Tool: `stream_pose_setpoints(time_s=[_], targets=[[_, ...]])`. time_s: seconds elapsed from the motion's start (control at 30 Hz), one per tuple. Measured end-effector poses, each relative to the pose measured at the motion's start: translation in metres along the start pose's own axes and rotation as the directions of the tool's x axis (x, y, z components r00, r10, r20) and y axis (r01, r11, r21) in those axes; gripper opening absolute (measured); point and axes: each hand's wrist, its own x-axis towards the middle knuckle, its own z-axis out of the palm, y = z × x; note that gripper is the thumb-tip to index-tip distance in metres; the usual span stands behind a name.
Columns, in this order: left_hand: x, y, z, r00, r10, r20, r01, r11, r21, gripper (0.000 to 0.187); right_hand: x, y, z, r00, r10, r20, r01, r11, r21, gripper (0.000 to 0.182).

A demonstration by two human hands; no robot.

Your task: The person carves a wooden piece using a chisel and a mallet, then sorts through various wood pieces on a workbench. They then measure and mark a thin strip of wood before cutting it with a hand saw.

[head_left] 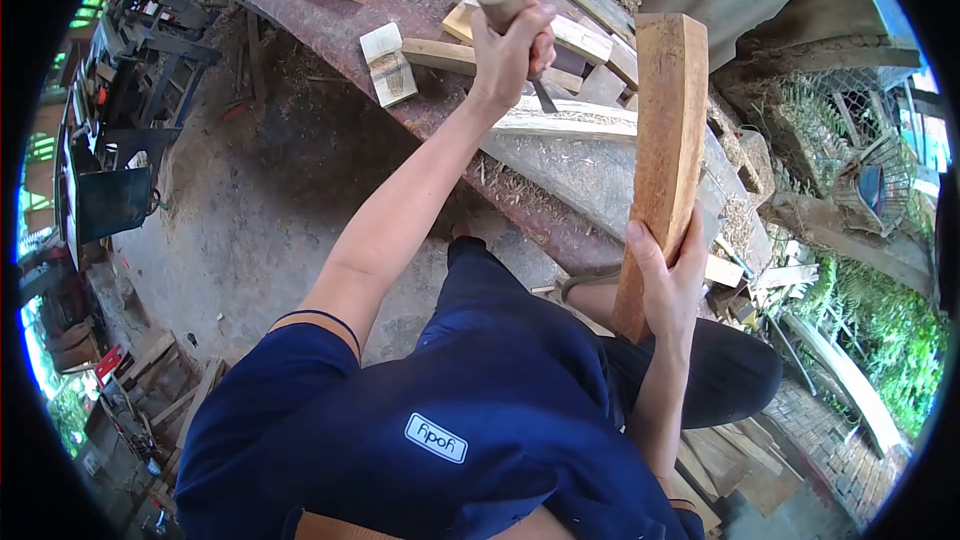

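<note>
Both hands are occupied. By the left hand [515,50], at 12 o'clock, a chisel-like tool [498,0] is gripped in a fist, its wooden handle end raised above the thumb and its dark blade pointed down towards 5 o'clock. By the right hand [670,275], between 3 and 4 o'clock, a long, slightly curved brown timber [664,130] is clasped near its lower end, with the thumb laid along one face and the fingers wrapped round the far edge.

The timber is held nearly upright at 2 o'clock, its top end leaned slightly towards 1. Its lower end is seen just beside the dark trouser leg [720,370]; whether it is supported there cannot be told. The blade is kept apart from the timber and is seen over a shaved pale strip [570,120] at 1 o'clock; contact with that strip cannot be judged.

The reddish bench [285,5] is strewn with wood pieces and shavings. A pale stained block [388,65] is placed at its edge at 11 o'clock, and a wide grey board [570,172] is laid at 2 o'clock. Green plants [885,310] are seen beyond at 3 o'clock.
</note>
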Motion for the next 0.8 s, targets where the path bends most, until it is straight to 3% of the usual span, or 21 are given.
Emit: stream_pose_setpoints(time_s=[0.07, 0.4, 0.53, 0.8], targets=[[0.0, -0.002, 0.0, 0.996, 0.005, 0.088, -0.011, 0.998, 0.07, 0.015, 0.0, 0.001, -0.001, 1.0, 0.001, -0.01, -0.001, 1.0, -0.011, 0.047], [-0.011, -0.012, 0.003, 0.977, -0.04, 0.21, -0.015, 0.967, 0.253, 0.02, 0.001, 0.006, -0.002, 1.0, 0.023, -0.009, -0.023, 1.0, 0.003, 0.05], [-0.017, -0.016, 0.004, 0.98, -0.053, 0.19, -0.009, 0.95, 0.312, 0.022, 0.001, 0.009, -0.003, 0.999, 0.023, -0.021, -0.023, 1.0, 0.0, 0.051], [-0.025, -0.024, 0.002, 0.984, 0.058, 0.167, -0.108, 0.944, 0.311, 0.022, 0.009, -0.009, -0.005, 1.0, -0.023, 0.003, 0.023, 1.0, -0.009, 0.049]])
